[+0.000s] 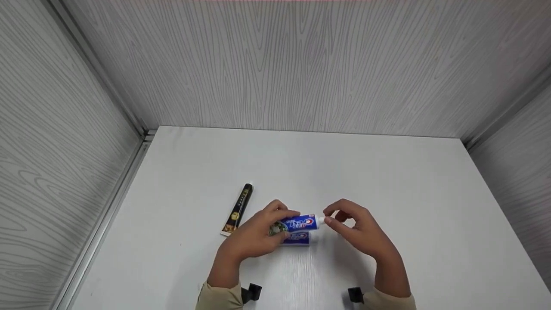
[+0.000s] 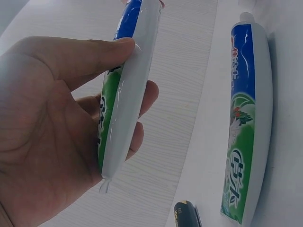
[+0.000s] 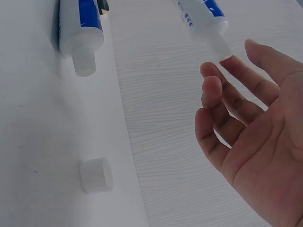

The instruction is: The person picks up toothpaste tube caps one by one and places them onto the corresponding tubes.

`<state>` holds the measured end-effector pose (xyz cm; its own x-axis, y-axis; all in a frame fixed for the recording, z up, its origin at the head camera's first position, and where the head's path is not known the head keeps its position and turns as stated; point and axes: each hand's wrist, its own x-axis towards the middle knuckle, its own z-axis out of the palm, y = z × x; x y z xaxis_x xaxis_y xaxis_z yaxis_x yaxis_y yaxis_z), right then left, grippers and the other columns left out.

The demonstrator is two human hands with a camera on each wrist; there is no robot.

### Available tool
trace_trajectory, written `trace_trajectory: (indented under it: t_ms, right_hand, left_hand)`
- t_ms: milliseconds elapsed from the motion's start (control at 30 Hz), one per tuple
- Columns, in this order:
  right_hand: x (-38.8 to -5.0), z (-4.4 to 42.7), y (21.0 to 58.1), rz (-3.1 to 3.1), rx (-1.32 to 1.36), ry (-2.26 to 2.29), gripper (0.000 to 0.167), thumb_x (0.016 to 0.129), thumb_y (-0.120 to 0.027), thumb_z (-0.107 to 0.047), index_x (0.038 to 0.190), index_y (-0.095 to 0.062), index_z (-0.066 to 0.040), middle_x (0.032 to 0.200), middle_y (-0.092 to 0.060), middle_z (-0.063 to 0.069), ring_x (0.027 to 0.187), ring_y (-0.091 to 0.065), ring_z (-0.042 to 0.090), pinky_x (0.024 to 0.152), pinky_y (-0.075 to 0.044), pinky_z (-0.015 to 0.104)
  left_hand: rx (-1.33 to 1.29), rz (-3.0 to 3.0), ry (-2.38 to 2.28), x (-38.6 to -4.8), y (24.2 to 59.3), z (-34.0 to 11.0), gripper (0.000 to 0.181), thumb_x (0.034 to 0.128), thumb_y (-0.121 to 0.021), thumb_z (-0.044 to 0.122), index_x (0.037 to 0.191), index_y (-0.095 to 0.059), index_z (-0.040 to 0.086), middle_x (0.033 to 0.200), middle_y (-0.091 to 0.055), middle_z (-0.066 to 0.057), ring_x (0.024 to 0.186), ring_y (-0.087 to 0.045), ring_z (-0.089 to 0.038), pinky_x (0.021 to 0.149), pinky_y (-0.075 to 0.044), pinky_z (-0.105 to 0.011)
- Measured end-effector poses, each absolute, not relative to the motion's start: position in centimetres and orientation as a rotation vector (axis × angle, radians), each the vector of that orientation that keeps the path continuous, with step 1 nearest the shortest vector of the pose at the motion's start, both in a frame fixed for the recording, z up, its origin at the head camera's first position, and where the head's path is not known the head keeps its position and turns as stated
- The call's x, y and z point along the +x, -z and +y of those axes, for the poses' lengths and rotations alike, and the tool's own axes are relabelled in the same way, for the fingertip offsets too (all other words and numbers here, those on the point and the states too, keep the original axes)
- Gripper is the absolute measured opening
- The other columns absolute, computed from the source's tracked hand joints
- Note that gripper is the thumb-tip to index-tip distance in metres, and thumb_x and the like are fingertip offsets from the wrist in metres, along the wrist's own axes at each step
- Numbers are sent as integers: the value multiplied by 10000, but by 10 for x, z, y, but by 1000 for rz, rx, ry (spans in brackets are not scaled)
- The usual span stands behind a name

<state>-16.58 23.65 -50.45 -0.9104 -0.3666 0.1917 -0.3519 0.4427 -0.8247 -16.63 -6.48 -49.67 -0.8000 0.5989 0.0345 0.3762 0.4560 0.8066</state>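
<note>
My left hand (image 1: 254, 234) grips a blue, green and white toothpaste tube (image 1: 301, 223) between thumb and fingers, above the table. The tube's narrow white nozzle (image 3: 220, 46) points toward my right hand (image 1: 361, 230). In the right wrist view the right fingers are loosely bent, one fingertip by the nozzle's end, while the thumb stands apart. A second toothpaste tube (image 2: 244, 123) of the same design lies on the table beneath, its nozzle (image 3: 84, 61) bare. A white cap (image 3: 96, 175) rests on the table beyond that nozzle.
A black tube (image 1: 238, 209) with gold print lies slantwise on the white table (image 1: 301, 168), left of my left hand. Grey wood-grain panels (image 1: 275, 64) stand behind the table and along both sides.
</note>
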Motion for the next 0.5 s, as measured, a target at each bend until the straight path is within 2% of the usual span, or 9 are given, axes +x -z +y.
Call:
trace_trajectory:
  t_ms: [100,267,500]
  right_hand:
    - [-165,236,504,2674,-713,1501,206,975,-796,-192,1138,-728,-298,1125,-746,11,881,-648,142,839,-552,307]
    - [-164,236,504,2671,-711,1482,210,945,-815,-124,1119,-744,-215,1101,-735,-34,885,-645,142,836,-548,311]
    - [-165,236,505,2664,-659,1467,159,978,-793,-199,1098,-747,-292,1071,-733,-113,892,-652,135,847,-560,340]
  left_hand:
    - [832,2457,-1256,-167,497,-65,496,1012,-669,95,1484,-630,242,1241,-525,83,1149,-561,-119,1055,-513,-351]
    - [845,2448,-1277,-167,497,-65,493,1007,-664,74,1483,-633,201,1235,-527,74,1142,-555,-124,1040,-502,-349]
    - [857,2441,-1294,-166,496,-65,494,1007,-665,62,1481,-633,196,1232,-532,67,1125,-552,-127,1027,-496,-354]
